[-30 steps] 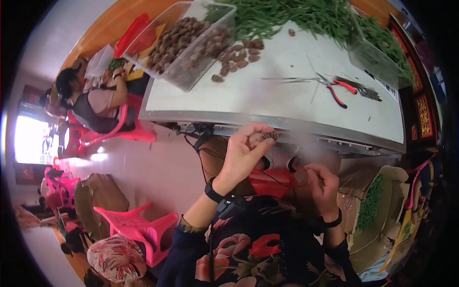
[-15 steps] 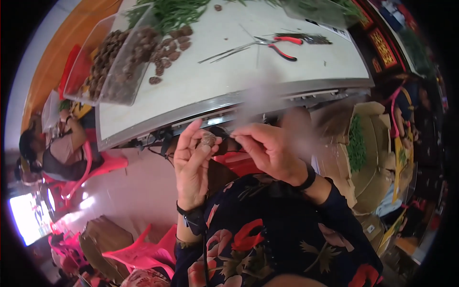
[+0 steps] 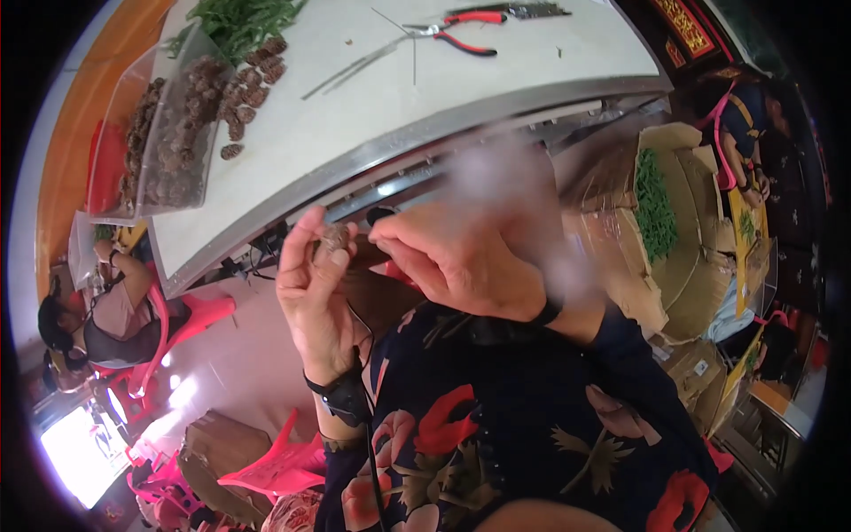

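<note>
A small brown pine cone [image 3: 336, 237] is pinched between the thumb and fingers of my left hand [image 3: 316, 293], just off the table's near edge. Close to its right, my right hand [image 3: 470, 266] has its fingers pressed together and its back turned up. Whatever those fingers hold is too thin or hidden to make out. On the table beyond lie red-handled pliers [image 3: 474, 46], with thin dark wires [image 3: 359, 66] by their jaws. More loose pine cones [image 3: 253, 78] lie at the left, beside a clear plastic bin [image 3: 199, 199] of them.
Green sprigs [image 3: 239, 31] are heaped on the white table [image 3: 390, 97]. At the right stands an open cardboard box [image 3: 700, 284] with greenery. People sit working at both sides. Pink chairs [image 3: 284, 465] stand at the lower left. A pale blur covers part of the view above my right wrist.
The view has shifted, so the table's things sit higher and farther left. My right hand has rolled over, showing more of its back. My left hand still holds the pine cone.
</note>
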`<state>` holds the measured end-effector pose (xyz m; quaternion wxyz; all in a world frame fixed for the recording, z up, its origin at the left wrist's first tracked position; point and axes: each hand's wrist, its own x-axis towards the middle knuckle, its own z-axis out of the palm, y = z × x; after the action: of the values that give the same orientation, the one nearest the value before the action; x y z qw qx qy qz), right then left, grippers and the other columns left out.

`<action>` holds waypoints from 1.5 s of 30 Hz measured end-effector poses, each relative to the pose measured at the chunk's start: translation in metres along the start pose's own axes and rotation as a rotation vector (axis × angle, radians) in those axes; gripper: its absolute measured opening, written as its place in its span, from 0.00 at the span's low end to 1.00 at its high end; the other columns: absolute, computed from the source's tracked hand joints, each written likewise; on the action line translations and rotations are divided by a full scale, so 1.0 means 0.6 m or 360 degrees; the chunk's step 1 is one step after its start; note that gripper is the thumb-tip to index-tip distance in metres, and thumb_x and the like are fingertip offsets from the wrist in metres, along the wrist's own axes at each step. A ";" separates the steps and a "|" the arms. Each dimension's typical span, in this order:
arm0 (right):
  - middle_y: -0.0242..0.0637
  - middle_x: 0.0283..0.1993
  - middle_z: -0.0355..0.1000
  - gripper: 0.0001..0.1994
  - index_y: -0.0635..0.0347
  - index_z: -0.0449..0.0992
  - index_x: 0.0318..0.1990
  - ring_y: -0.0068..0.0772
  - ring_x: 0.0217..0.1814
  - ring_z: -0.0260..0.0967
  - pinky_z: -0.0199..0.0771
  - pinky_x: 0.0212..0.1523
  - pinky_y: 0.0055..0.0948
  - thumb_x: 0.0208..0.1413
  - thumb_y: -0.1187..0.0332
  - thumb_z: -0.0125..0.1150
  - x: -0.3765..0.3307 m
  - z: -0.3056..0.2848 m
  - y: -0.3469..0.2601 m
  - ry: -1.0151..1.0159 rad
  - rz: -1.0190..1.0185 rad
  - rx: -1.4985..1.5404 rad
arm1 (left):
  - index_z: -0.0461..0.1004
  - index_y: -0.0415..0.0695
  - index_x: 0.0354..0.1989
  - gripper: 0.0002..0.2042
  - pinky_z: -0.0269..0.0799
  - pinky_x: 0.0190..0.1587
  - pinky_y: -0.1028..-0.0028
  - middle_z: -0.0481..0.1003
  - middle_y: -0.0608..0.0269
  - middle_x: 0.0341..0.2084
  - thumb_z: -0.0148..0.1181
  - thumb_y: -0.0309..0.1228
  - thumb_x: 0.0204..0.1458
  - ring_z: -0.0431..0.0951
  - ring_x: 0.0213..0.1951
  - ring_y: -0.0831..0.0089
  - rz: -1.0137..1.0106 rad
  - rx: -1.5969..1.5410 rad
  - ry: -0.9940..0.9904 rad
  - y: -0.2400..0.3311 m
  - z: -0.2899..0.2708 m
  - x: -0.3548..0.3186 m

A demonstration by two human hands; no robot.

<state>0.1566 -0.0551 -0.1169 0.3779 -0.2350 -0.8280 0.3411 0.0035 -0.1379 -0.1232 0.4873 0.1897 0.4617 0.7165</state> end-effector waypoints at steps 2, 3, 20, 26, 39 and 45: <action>0.41 0.25 0.68 0.06 0.61 0.71 0.38 0.44 0.27 0.68 0.68 0.27 0.35 0.52 0.75 0.56 -0.010 0.004 0.029 -0.0014 0.0043 0.0043 | 0.66 0.33 0.54 0.21 0.70 0.48 0.75 0.73 0.56 0.42 0.56 0.16 0.50 0.75 0.45 0.67 0.0040 0.0040 0.0032 -0.020 -0.007 0.007; 0.41 0.26 0.68 0.06 0.61 0.71 0.38 0.43 0.27 0.68 0.68 0.27 0.34 0.52 0.74 0.55 -0.012 0.008 0.042 -0.0014 0.0048 0.0078 | 0.66 0.33 0.54 0.21 0.70 0.48 0.75 0.73 0.56 0.42 0.56 0.16 0.50 0.75 0.45 0.67 0.0018 0.0044 0.0042 -0.027 -0.009 0.010; 0.37 0.23 0.69 0.05 0.60 0.73 0.34 0.40 0.25 0.68 0.65 0.27 0.34 0.49 0.77 0.59 -0.025 -0.027 0.034 0.0127 0.0067 0.0080 | 0.68 0.35 0.53 0.19 0.71 0.49 0.73 0.74 0.54 0.43 0.56 0.16 0.49 0.75 0.48 0.65 -0.0057 -0.0040 -0.0054 -0.034 0.054 0.004; 0.36 0.24 0.69 0.05 0.59 0.73 0.34 0.40 0.26 0.68 0.64 0.28 0.34 0.49 0.76 0.59 -0.027 -0.022 0.043 0.0115 0.0040 0.0030 | 0.69 0.37 0.51 0.19 0.70 0.51 0.70 0.73 0.54 0.43 0.56 0.15 0.49 0.74 0.48 0.63 -0.0018 -0.0073 -0.0048 -0.043 0.045 0.007; 0.34 0.27 0.71 0.05 0.57 0.74 0.37 0.38 0.27 0.68 0.65 0.29 0.34 0.52 0.73 0.57 -0.044 -0.004 0.010 0.0109 -0.0018 0.0003 | 0.67 0.38 0.50 0.18 0.71 0.50 0.72 0.72 0.57 0.43 0.54 0.15 0.49 0.73 0.49 0.64 -0.0046 -0.0209 -0.0073 -0.036 0.026 -0.033; 0.33 0.27 0.71 0.06 0.57 0.74 0.38 0.38 0.26 0.67 0.64 0.29 0.33 0.52 0.73 0.57 -0.055 0.026 -0.066 0.0074 -0.0091 -0.0008 | 0.66 0.39 0.50 0.18 0.71 0.50 0.72 0.72 0.57 0.42 0.54 0.15 0.50 0.73 0.49 0.66 0.0040 -0.0238 -0.0108 0.000 -0.018 -0.085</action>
<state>0.1590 -0.1084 -0.1104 0.4061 -0.2202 -0.8262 0.3225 0.0188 -0.1874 -0.1197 0.5064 0.1828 0.3877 0.7482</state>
